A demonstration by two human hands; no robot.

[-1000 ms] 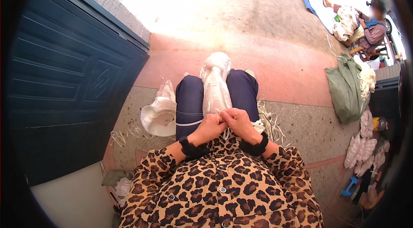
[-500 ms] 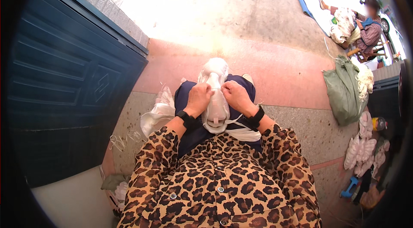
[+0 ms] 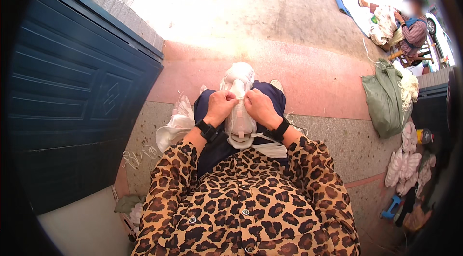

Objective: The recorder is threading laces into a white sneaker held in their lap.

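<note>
A white shoe (image 3: 241,123) rests on my lap between my knees, its toe pointing away from me. A pale pink tab marks its heel end. My left hand (image 3: 222,104) is closed in a pinch at the left side of the shoe's lacing. From the right, my right hand (image 3: 260,107) pinches at the opposite side. Between the fingertips there seems to be a thin white shoelace, mostly hidden by the fingers. White strips (image 3: 270,148) trail from the heel over my right thigh.
More white shoe pieces (image 3: 174,123) lie left of my knee, near loose laces (image 3: 140,154). A dark blue door (image 3: 82,82) bounds the left. At right stand a green sack (image 3: 386,96) and bundled pale shoe pieces (image 3: 402,166). Another person (image 3: 415,31) sits far right.
Both hands stay at the shoe's lacing, and the right hand's fingers have curled in more. My view has shifted slightly. The other person's hands have risen.
</note>
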